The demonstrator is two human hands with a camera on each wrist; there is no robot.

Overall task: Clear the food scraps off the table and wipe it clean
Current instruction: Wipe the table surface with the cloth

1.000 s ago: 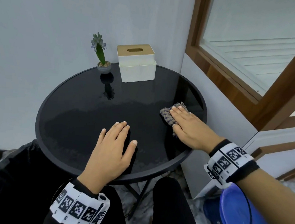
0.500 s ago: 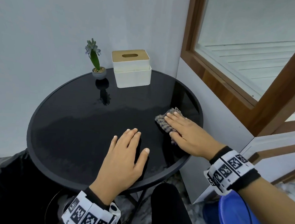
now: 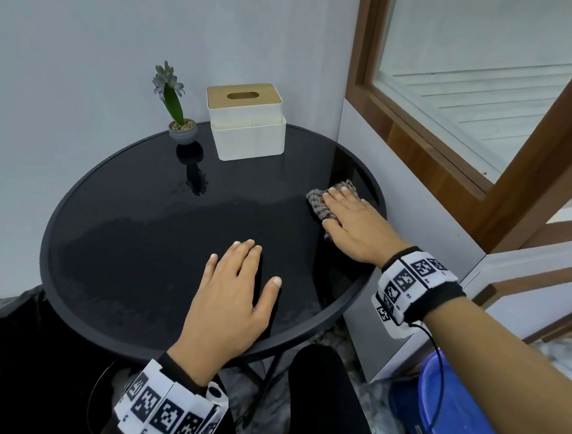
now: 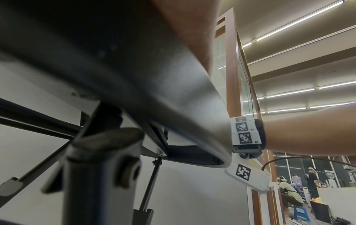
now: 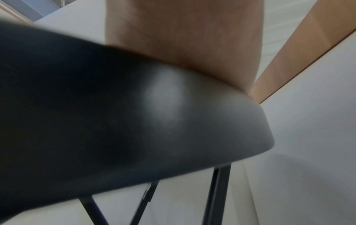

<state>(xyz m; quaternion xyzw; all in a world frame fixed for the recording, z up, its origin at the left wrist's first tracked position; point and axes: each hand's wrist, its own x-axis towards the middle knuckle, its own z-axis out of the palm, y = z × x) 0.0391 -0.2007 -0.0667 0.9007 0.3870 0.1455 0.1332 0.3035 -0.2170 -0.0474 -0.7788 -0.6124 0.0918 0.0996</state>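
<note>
The right hand (image 3: 356, 222) lies flat, fingers straight, pressing a grey cloth (image 3: 318, 202) onto the round black table (image 3: 124, 211) at its right side, close to the rim. The left hand (image 3: 233, 298) rests flat and released on the glass near the near edge, holding nothing. A potted plant (image 3: 177, 119) and a tissue box (image 3: 247, 124) stand at the far edge against the wall. The middle and left of the tabletop lie bare, streaked with damp. A blue bucket (image 3: 460, 419) sits on the floor, near right.

On the table (image 3: 71, 234), the plant (image 3: 179, 119) stands left of the tissue box (image 3: 250, 132).
</note>
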